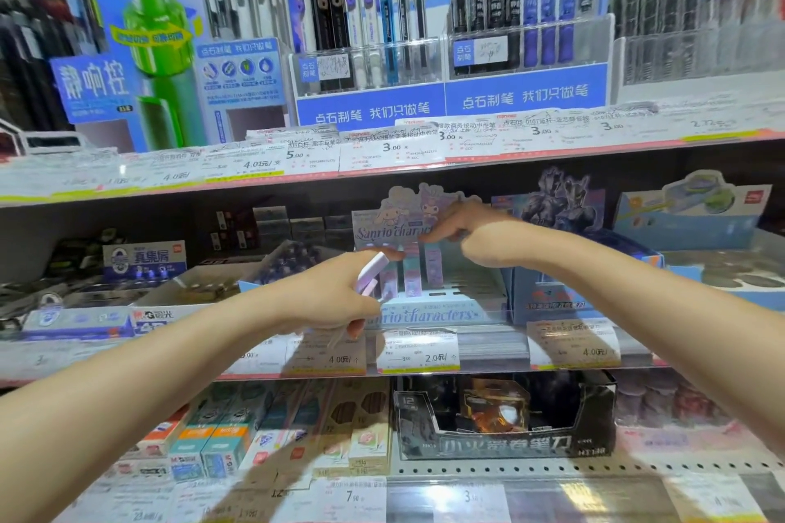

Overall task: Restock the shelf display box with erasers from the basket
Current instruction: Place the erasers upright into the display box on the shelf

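The left hand (pixel 335 293) grips a pale purple eraser (pixel 370 273) at its two o'clock side, long axis slanting toward one o'clock. At three o'clock, erasers (pixel 411 274) stand upright in the display box (pixel 429 312). The right hand (pixel 461 230), fingers curled, pinches one's top.

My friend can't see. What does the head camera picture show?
The left hand holds pale purple wrapped erasers at the pastel cardboard cartoon display box on a stationery shelf. The right hand reaches over the standing erasers inside.
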{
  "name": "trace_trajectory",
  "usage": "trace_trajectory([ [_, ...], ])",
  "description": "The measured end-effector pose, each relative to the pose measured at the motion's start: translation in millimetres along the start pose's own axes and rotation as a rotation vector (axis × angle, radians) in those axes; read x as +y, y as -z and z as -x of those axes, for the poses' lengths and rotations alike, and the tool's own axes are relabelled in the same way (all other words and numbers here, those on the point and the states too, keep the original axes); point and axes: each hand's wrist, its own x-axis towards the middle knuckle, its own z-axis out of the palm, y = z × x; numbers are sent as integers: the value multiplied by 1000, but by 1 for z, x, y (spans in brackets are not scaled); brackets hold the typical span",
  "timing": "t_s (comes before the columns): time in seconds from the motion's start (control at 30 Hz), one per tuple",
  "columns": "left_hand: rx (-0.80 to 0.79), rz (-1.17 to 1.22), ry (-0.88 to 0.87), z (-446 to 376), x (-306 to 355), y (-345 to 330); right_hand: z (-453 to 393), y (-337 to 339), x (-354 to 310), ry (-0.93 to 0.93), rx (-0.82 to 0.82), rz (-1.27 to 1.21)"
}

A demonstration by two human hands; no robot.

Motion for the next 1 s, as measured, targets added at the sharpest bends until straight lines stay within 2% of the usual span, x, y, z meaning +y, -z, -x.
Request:
trace_trajectory([
  [0.1,1,2,5,0,-1,-2,-11,-2,-2,-8,-85,-12],
  [0.27,2,15,18,0,-1,-1,-26,-5,3,-79,-77,0],
  [0.33,2,22,26,1,0,-1,-20,-4,-1,-66,-85,-65],
  [0.73,-8,23,30,3,0,1,-15,-7,5,-48,35,-139],
  [0.87,-4,26,19,3,0,1,-14,-8,4,-64,1,-113],
  [1.0,90,103,6,4,0,-4,-12,-5,4,-35,-18,-85],
])
